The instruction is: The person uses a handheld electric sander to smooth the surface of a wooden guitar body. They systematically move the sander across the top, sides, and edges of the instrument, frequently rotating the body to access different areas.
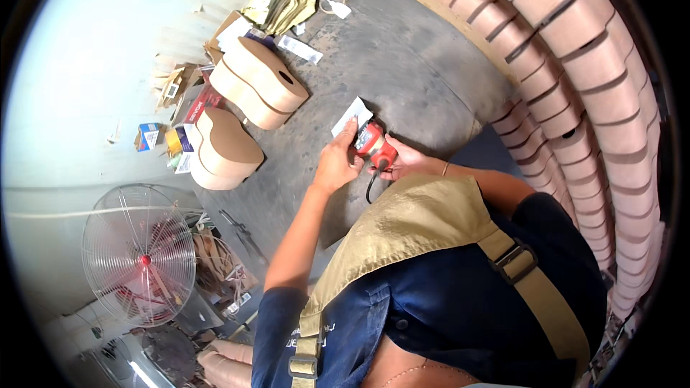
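Trouble, we judged, lay in the black cord trailing below the small red power sander (375, 145) our right hand (404, 162) gripped above the floor, since our left hand (336, 160), pinching white sandpaper (351, 116) against it, could slip.

Two unfinished pale wooden guitar bodies (260, 82) (223, 149) lie on the grey concrete floor (402, 65) — small cardboard boxes (172, 136) just beside them. A round wire-caged fan with a red hub (140, 260) stands lower left — stacked bent wooden guitar sides (596, 100) line the right.
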`<state>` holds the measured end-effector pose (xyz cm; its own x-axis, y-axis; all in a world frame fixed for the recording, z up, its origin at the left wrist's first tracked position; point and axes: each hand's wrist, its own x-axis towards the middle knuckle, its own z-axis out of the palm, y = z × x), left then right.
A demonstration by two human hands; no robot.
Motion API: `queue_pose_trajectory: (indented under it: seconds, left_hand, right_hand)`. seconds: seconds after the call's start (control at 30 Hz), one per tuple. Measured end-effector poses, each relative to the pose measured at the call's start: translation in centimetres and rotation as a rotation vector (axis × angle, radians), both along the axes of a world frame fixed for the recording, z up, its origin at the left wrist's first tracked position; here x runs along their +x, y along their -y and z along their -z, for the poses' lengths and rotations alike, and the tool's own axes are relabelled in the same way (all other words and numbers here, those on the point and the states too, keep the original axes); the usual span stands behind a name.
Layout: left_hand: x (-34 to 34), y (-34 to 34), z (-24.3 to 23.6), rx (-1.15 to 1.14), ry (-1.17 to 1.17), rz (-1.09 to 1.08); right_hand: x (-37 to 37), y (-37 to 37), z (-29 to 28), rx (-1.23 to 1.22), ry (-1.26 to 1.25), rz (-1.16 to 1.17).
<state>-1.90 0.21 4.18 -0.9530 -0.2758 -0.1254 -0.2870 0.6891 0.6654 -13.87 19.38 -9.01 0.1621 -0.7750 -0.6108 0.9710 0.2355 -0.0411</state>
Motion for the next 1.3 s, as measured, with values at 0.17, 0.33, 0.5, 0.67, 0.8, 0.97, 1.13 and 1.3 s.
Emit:
queue_pose_trajectory:
  seconds: [0.17,0.33,0.5,0.67,0.8,0.97,1.13,1.3]
  left_hand:
    - [1.2,2.1,-0.5,1.069,-0.056,-0.547]
    - [-1.3,3.1,-0.3,1.205,-0.042,-0.503]
    - [-1.2,2.4,3.7,0.980,0.087,-0.549]
    - [2.5,1.8,6.9,0.895,0.080,-0.563]
    - [2.4,1.5,8.6,0.795,0.004,-0.561]
    - [2.4,-0.5,6.5,0.543,-0.095,-0.610]
    - [2.9,-2.8,4.3,0.313,-0.245,-0.612]
    - [2.4,-0.5,3.9,0.379,-0.139,-0.539]
  right_hand:
    - [-1.3,-0.4,-8.6,0.175,-0.857,0.132]
    - [-2.2,-0.6,-10.5,0.070,-1.879,0.129]
    - [-2.5,-2.7,-11.0,-0.097,-2.118,-0.031]
    - [-5.5,-0.6,-14.1,-0.276,-1.760,-0.427]
    - [-8.3,5.6,-12.5,-0.653,-2.325,-0.175]
    - [-11.8,8.5,-7.7,-0.930,-2.164,-0.778]
    - [-11.8,8.3,-9.1,-0.952,-2.081,-0.592]
    - [-12.3,11.2,-9.4,-0.831,-1.836,-0.846]
